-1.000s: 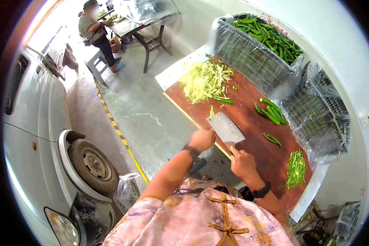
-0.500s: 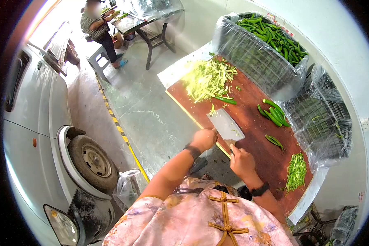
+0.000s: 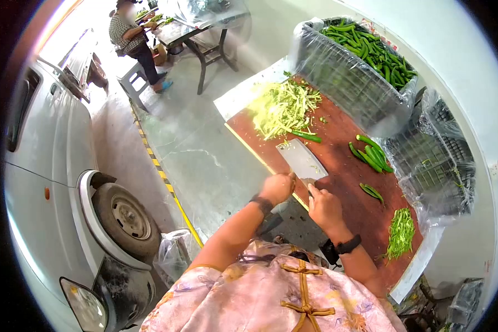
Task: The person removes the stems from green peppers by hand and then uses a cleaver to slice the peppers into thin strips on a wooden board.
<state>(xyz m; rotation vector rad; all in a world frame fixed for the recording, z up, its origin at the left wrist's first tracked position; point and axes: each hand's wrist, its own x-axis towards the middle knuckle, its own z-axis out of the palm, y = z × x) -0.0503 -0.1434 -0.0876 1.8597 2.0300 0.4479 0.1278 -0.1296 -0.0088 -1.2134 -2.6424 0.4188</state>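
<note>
The handle of a cleaver (image 3: 302, 159) is in my right hand (image 3: 325, 209), fingers wrapped round it, with the broad blade lying nearly flat over the brown board (image 3: 337, 160). My left hand (image 3: 278, 188) is closed at the board's near edge, by the blade's near corner; whatever is in its fingers is hidden. Beyond the blade lie one green pepper (image 3: 306, 136) and a large heap of pale green cut strips (image 3: 285, 108). Several whole peppers (image 3: 373, 154) lie to the right, then a smaller pair (image 3: 372, 192), then a pile of sliced green pieces (image 3: 400, 232).
A plastic-lined crate (image 3: 348, 83) full of green peppers stands behind the board, beside another lined crate (image 3: 434, 166). A silver vehicle (image 3: 55, 155) is on the left. At the far left another person (image 3: 130, 39) stands by a table (image 3: 177, 33) and a stool (image 3: 131, 80).
The cleaver and my right hand have shifted slightly left and away from me. My left hand stays closed in about the same place. The cut strips and peppers look unchanged.
</note>
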